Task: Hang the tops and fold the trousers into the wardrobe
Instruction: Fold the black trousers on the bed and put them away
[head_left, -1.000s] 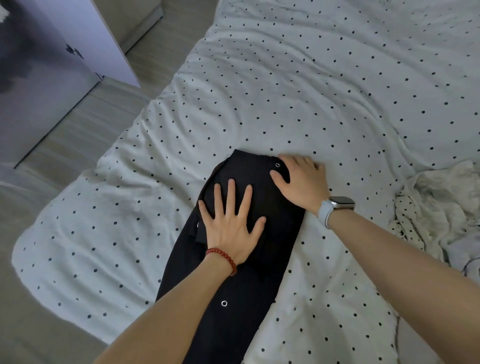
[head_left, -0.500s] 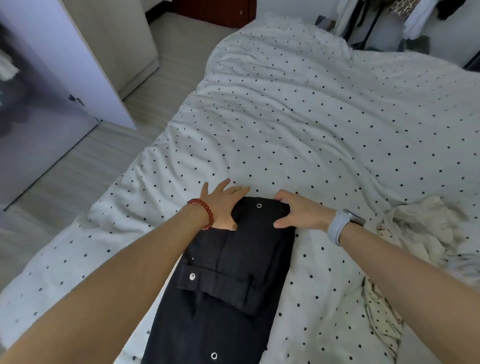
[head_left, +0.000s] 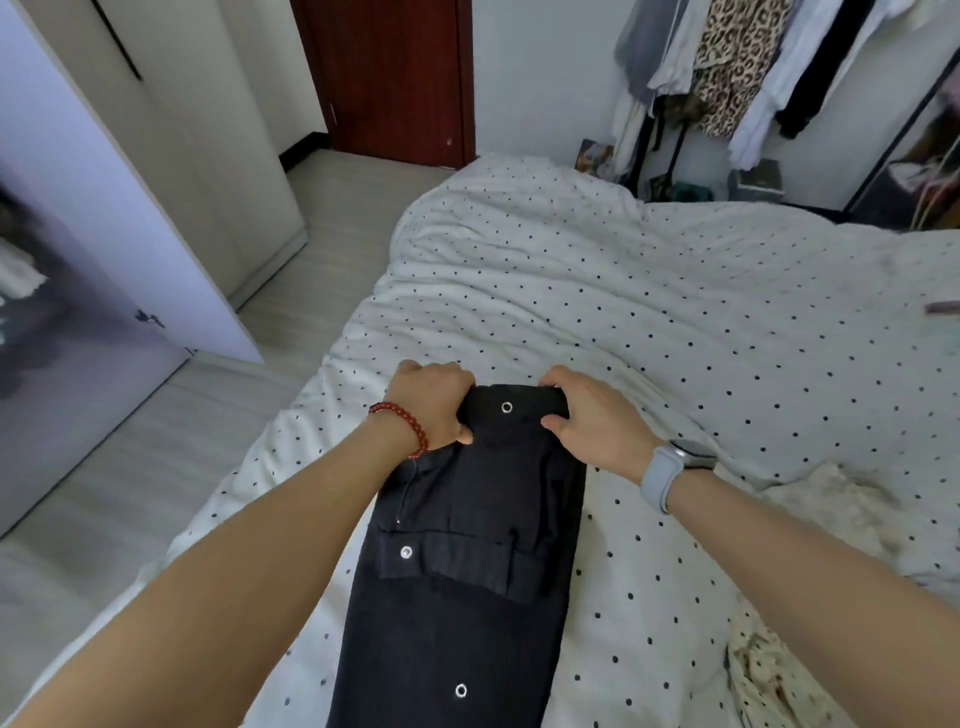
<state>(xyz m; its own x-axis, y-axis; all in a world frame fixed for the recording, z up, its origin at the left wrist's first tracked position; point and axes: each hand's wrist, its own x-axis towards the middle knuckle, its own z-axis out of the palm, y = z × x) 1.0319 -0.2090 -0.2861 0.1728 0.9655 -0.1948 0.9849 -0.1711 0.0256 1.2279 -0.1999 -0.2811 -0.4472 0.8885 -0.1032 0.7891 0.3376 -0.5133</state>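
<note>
Head view: trousers (head_left: 467, 571) run offscreen (both hands' fingertips hidden).

Blk trousers (head_left: 467, 519); wht duvet (head_left: 649, 312), blk dots.

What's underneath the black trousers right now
The black trousers lie on the polka-dot bedspread. The left hand and right hand grip their far end; the fingertips curled beneath it are hidden, as is the bedspread directly below.

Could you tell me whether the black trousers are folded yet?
Partly folded: black trousers lie lengthwise on the bed, both hands gripping the far end.
</note>
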